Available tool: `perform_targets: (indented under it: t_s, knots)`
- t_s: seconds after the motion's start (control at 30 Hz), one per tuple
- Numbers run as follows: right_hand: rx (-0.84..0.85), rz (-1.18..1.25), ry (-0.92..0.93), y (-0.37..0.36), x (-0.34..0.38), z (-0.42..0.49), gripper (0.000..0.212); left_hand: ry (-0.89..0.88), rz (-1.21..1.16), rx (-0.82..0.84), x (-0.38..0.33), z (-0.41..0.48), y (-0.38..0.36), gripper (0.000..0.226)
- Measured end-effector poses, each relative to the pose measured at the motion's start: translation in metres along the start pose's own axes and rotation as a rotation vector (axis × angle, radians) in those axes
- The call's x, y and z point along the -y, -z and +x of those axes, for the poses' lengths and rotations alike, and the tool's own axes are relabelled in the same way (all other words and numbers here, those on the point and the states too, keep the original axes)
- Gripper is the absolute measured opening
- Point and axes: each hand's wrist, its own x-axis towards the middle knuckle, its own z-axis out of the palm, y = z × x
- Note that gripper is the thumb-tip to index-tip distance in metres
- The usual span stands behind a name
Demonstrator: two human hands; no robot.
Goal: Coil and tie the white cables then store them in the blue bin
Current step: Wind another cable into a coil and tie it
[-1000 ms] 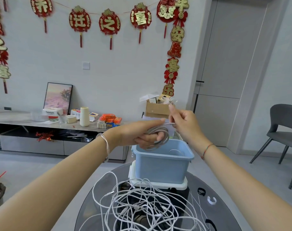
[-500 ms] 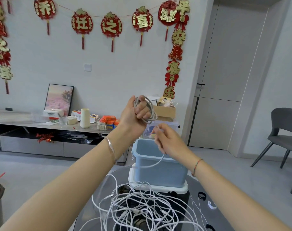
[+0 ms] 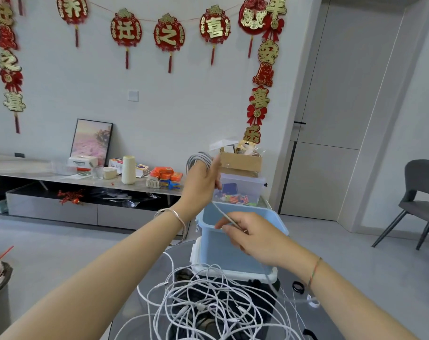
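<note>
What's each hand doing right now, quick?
Left hand: holds the coiled cable, looped round its fingers.
Right hand: pinches that cable's loose end.

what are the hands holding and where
The left hand holds the coiled cable by its loops; the right hand pinches its loose end.

red wall decorations | framed picture | cardboard box atop clear box | grey chair

Left wrist wears a silver bangle, right a coloured string.
</note>
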Motion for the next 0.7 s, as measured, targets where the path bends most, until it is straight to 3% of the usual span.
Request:
perform_targets:
  t_s: [0.1, 0.23, 0.3, 0.43, 0.6, 0.7]
  knots:
    - [-0.087, -0.151, 0.058, 0.017, -0.002, 0.0, 0.029, -0.073, 0.337, 0.168, 0.014, -0.005, 0.004, 0.062]
    - [-0.377, -0.106, 0.056, 0.041, -0.013, 0.001, 0.045, -0.048, 0.4, 0.472, 0.01, -0.019, 0.008, 0.048]
    - [-0.504, -0.048, 0.079, 0.046, -0.016, 0.004, 0.049, 0.047, 0.321, 0.655, -0.001, -0.031, 0.007, 0.046]
    - [-0.617, 0.072, 0.125, 0.049, -0.013, 0.013, 0.054, 0.21, 0.101, 0.852, -0.025, -0.049, 0.001, 0.066]
    - [-0.57, 0.418, -0.002, 0.051, -0.021, 0.024, 0.055, 0.284, -0.213, 1.039, -0.043, -0.049, 0.001, 0.059]
    - [-0.477, 0.543, -0.113, 0.039, -0.026, 0.027, 0.053, 0.38, -0.534, 1.015, -0.05, -0.048, 0.001, 0.053]
